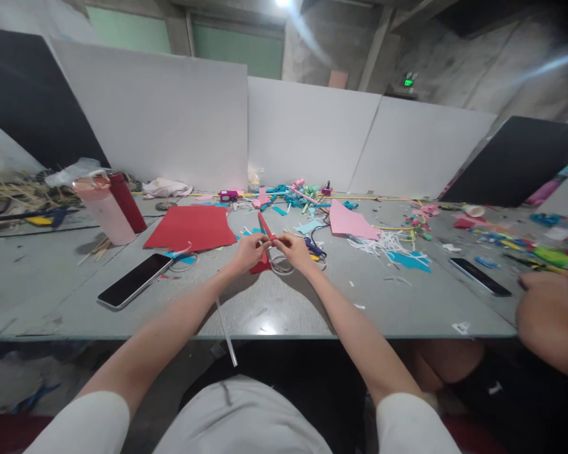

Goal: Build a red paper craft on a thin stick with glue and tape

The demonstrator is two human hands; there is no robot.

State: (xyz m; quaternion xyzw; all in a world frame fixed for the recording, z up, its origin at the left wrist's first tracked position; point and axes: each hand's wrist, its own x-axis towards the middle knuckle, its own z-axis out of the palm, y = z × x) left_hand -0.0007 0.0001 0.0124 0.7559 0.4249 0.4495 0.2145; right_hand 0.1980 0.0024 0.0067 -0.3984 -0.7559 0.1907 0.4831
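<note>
My left hand (250, 253) and my right hand (292, 250) meet above the table, fingers pinched together. Between them they hold a narrow strip of red paper (265, 226), its long end pointing up and away from me. Under the hands lies a small piece of red paper (261, 265), partly covered by my fingers. A loop of thin white strip or cord (283, 270) curls below my right hand. Close to its right is a dark blue-handled tool (316, 248), mostly hidden. A large red paper sheet (192, 227) lies left of my hands.
A phone (135, 280), a pink bottle (105, 211) and a red bottle (127, 203) are at left. A translucent stick (228, 337) juts past the table edge. Pink paper (353, 221) and white shreds (383, 246) lie right. Another person's hand (546, 284) is at far right.
</note>
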